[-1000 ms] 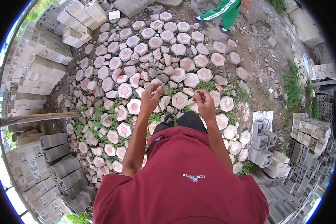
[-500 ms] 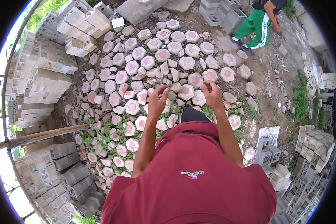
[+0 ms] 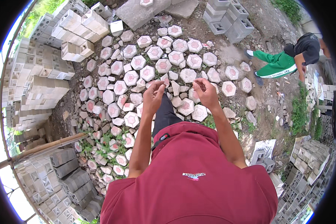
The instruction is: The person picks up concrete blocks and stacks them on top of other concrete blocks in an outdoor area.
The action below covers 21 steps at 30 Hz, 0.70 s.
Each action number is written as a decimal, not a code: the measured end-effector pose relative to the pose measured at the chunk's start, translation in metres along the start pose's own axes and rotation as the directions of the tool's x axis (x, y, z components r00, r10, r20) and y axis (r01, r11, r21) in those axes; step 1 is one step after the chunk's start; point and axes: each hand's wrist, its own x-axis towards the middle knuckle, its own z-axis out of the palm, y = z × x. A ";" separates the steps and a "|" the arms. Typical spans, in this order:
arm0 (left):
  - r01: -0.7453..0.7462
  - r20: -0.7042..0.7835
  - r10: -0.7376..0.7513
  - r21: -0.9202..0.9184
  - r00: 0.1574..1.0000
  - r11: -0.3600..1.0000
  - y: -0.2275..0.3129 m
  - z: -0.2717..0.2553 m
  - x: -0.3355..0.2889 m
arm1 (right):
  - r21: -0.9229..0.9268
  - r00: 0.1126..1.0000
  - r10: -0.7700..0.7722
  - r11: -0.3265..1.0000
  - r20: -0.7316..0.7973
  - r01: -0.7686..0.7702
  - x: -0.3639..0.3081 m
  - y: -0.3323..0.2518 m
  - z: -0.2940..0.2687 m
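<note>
My left hand (image 3: 154, 96) is held out in front of me above the ground, its fingers loosely bent and nothing in it. Level with it, my right hand (image 3: 206, 92) also hangs empty, thumb and fingers curved and apart. Neither hand touches anything. Below and between them lie hexagonal paving blocks with reddish centres, among them one paver (image 3: 186, 106) near my right wrist and another paver (image 3: 188, 75) just beyond the hands. Grey broken stone (image 3: 176, 88) shows between my hands. My dark-trousered leg (image 3: 165, 112) reaches forward under the left forearm.
Stacked concrete blocks (image 3: 44, 91) line the left side, with a bamboo pole (image 3: 52, 145) jutting inward. More hollow blocks (image 3: 239, 28) stand at the far right. A person in green trousers (image 3: 276, 64) bends at the right. A flat concrete slab (image 3: 140, 13) lies at the back.
My dark-trousered leg now shows further forward and left. Both hands remain raised and empty. The other person has moved right and nearer, and now leans over.
</note>
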 end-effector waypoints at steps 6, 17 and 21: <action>-0.038 0.122 0.045 -0.062 0.992 0.997 -0.005 0.001 0.144 | 0.000 0.990 0.026 1.000 -0.137 -0.026 0.118 -0.003 0.012; -0.116 0.314 0.103 0.025 0.944 0.993 0.032 -0.029 0.379 | 0.107 0.954 0.049 0.994 -0.297 -0.018 0.301 -0.033 0.049; -0.094 0.337 0.075 0.041 0.938 0.995 0.021 -0.013 0.445 | 0.111 0.928 0.126 0.990 -0.351 -0.092 0.347 -0.007 0.026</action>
